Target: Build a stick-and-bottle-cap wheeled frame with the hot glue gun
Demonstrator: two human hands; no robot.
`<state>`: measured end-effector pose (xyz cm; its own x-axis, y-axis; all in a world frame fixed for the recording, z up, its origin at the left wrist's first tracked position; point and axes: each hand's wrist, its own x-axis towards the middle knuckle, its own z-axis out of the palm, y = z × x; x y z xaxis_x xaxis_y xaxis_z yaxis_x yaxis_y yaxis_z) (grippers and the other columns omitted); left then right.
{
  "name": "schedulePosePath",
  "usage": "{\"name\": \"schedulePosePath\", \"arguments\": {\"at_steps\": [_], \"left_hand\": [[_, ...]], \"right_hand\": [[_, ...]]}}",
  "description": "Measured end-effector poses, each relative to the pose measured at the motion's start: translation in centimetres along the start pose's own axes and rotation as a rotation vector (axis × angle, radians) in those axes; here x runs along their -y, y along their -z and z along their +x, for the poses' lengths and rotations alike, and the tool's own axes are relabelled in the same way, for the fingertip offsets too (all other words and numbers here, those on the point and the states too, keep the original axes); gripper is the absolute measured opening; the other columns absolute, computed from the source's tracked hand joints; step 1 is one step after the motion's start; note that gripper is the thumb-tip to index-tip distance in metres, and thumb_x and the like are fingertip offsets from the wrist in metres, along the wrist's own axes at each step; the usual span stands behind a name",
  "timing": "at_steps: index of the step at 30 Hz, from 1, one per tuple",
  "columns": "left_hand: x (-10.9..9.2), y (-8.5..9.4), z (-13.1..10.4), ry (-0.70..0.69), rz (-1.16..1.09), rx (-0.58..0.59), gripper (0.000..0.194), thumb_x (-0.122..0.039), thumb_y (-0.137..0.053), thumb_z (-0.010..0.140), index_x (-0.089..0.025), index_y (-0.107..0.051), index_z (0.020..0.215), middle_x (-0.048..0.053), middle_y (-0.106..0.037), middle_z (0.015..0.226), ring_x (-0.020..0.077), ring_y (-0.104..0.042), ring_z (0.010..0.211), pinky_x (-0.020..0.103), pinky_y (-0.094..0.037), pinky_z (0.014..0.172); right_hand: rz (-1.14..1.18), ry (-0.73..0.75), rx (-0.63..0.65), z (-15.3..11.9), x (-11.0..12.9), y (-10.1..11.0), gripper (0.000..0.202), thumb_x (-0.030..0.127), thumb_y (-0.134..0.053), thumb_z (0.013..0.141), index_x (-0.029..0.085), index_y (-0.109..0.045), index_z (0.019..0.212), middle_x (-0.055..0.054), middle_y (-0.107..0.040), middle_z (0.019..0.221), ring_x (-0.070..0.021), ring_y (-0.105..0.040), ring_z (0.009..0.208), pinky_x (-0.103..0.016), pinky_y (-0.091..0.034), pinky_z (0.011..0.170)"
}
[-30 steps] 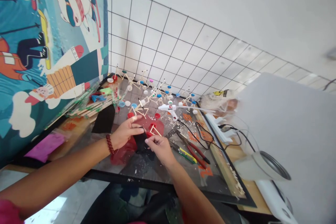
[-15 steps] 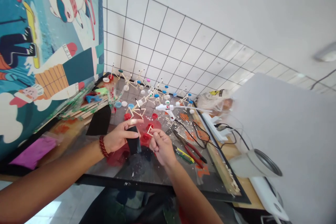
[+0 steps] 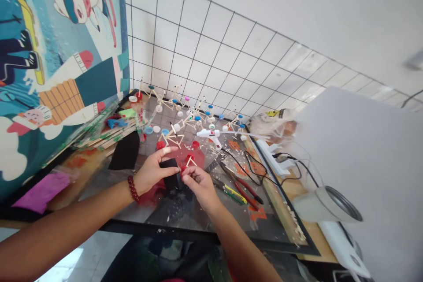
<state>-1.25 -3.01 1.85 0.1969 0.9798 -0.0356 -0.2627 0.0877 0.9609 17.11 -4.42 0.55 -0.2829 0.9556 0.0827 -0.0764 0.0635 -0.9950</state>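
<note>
My left hand (image 3: pixel 155 172), with a red bead bracelet at the wrist, holds a small dark piece of sheet (image 3: pixel 170 176) between thumb and fingers, its index finger stretched out above. It resembles sandpaper, but its surface is not clear. My right hand (image 3: pixel 200 187) is closed in a pinch at the right edge of the dark piece. From its fingertips a small angled frame of thin wooden sticks (image 3: pixel 190 161) juts upward; its lower end is hidden by the fingers. Red bottle caps (image 3: pixel 195 145) lie just beyond the hands.
Stick-and-bottle-cap figures (image 3: pixel 172 134) stand along the back. A white glue gun (image 3: pixel 211 135) lies mid-table, its cord running right. Pliers (image 3: pixel 244 191) and a yellow-green cutter (image 3: pixel 235 194) lie right of my hand. Wooden sticks (image 3: pixel 109 136) and a black sheet (image 3: pixel 125 152) are on the left.
My right hand has moved left, its fingertips now meeting the dark piece. The stick frame has turned to point upward. My left hand still holds the dark piece.
</note>
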Motion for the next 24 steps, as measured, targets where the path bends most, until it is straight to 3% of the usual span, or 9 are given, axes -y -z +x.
{"name": "schedulePosePath", "arguments": {"at_steps": [3,5,8,10,12,19,24], "left_hand": [[0.0,-0.1,-0.1,-0.01,0.057,-0.011,0.07,-0.021,-0.084,0.065,-0.018,-0.056,0.129,-0.004,-0.066,0.071,0.0114,-0.06,0.064,0.021,-0.046,0.061],[-0.1,-0.1,-0.2,-0.017,0.056,-0.012,0.069,-0.021,-0.084,0.064,-0.017,-0.058,0.128,-0.003,-0.065,0.07,0.0119,-0.06,0.063,0.021,-0.046,0.06],[-0.1,-0.1,-0.1,-0.007,-0.021,-0.01,0.068,-0.022,-0.085,0.063,-0.018,-0.059,0.126,-0.005,-0.061,0.064,0.0122,-0.059,0.058,0.022,-0.048,0.057],[-0.1,0.0,-0.1,0.017,-0.073,-0.005,0.07,-0.023,-0.085,0.063,-0.018,-0.058,0.127,-0.005,-0.06,0.064,0.013,-0.059,0.058,0.025,-0.051,0.058],[0.0,0.0,-0.1,0.025,-0.09,0.006,0.073,-0.022,-0.085,0.063,-0.018,-0.056,0.129,-0.005,-0.061,0.066,0.0134,-0.06,0.059,0.026,-0.052,0.059],[0.2,0.2,-0.2,-0.024,-0.064,0.058,0.079,-0.021,-0.083,0.066,-0.019,-0.049,0.138,0.001,-0.067,0.079,0.0152,-0.061,0.07,0.025,-0.052,0.063],[0.2,0.1,-0.2,-0.039,-0.154,0.017,0.073,-0.02,-0.083,0.066,-0.02,-0.054,0.133,-0.001,-0.064,0.078,0.0123,-0.058,0.069,0.023,-0.051,0.063]], "right_hand": [[-0.18,0.03,-0.038,-0.3,0.1,-0.3,0.035,0.052,-0.074,0.076,0.019,-0.066,0.071,0.003,-0.055,0.062,-0.0113,-0.044,0.057,-0.025,-0.036,0.057],[-0.096,0.026,-0.023,-0.3,0.5,-0.2,0.04,0.061,-0.072,0.075,0.02,-0.07,0.077,0.0,-0.059,0.067,-0.0136,-0.049,0.061,-0.027,-0.041,0.061],[0.304,0.017,-0.028,-0.1,1.5,0.3,0.069,0.083,-0.049,0.076,0.025,-0.07,0.106,-0.009,-0.068,0.102,-0.0238,-0.062,0.093,-0.037,-0.05,0.085],[0.501,-0.024,-0.036,0.1,2.1,0.7,0.087,0.091,-0.031,0.075,0.026,-0.065,0.121,-0.012,-0.063,0.127,-0.028,-0.056,0.118,-0.043,-0.045,0.101],[0.569,-0.077,-0.01,0.2,2.5,1.1,0.095,0.094,-0.024,0.073,0.026,-0.062,0.127,-0.011,-0.056,0.139,-0.0285,-0.048,0.131,-0.045,-0.039,0.109],[0.663,-0.098,0.092,0.0,2.9,1.2,0.097,0.096,-0.024,0.07,0.029,-0.062,0.129,-0.008,-0.051,0.147,-0.0291,-0.039,0.141,-0.05,-0.033,0.114],[0.55,-0.044,0.149,-0.4,2.4,0.7,0.092,0.093,-0.036,0.072,0.026,-0.061,0.131,-0.01,-0.052,0.146,-0.0282,-0.04,0.141,-0.047,-0.03,0.116]]}}
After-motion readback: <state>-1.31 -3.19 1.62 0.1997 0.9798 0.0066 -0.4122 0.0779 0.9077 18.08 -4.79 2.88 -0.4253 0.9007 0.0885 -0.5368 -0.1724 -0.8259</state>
